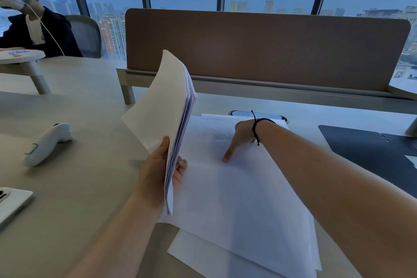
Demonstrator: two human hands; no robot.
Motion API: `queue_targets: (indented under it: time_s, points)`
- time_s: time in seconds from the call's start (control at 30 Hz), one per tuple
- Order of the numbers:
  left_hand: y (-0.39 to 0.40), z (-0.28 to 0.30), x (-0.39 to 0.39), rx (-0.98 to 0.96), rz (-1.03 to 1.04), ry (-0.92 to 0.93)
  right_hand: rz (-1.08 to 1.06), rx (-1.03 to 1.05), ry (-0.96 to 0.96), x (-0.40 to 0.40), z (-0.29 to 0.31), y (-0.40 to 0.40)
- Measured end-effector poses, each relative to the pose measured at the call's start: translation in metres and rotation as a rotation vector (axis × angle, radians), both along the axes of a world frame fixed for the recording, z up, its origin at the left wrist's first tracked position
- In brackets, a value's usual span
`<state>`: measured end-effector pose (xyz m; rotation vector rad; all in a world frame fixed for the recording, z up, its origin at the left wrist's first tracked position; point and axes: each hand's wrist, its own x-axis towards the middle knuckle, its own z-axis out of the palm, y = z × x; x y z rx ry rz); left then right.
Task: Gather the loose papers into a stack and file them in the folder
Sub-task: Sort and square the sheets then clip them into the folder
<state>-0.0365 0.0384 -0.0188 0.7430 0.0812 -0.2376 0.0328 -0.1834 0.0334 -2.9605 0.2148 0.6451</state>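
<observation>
My left hand (158,169) grips a stack of white papers (167,106) by its lower edge and holds it upright and tilted above the desk. Several loose white sheets (243,201) lie overlapped and askew on the desk in front of me. My right hand (239,140) reaches across them, fingers pressed down on the top sheet, a black cord around its wrist. A dark folder (370,151) lies flat on the desk at the right, partly cut off by the frame edge.
A white handheld controller (47,142) rests on the desk at the left, and a white device (11,203) lies at the left edge. A brown divider panel (266,47) closes off the back of the desk. Another person (33,27) sits at the far left.
</observation>
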Motion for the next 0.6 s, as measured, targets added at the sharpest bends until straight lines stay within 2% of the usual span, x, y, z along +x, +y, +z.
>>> queue_targets:
  time_s: [0.13, 0.33, 0.6]
  points:
    - [0.0003, -0.0016, 0.0004, 0.04, -0.007, -0.022, 0.06, 0.012, -0.027, 0.0013, -0.0067, 0.0002]
    - [0.0009, -0.0021, 0.004, -0.089, -0.051, -0.023, 0.053, 0.079, -0.029, 0.0023, -0.0041, -0.001]
    - [0.0027, -0.0049, 0.0064, -0.002, -0.019, 0.002, 0.037, 0.1, 0.073, -0.001, 0.0014, -0.0058]
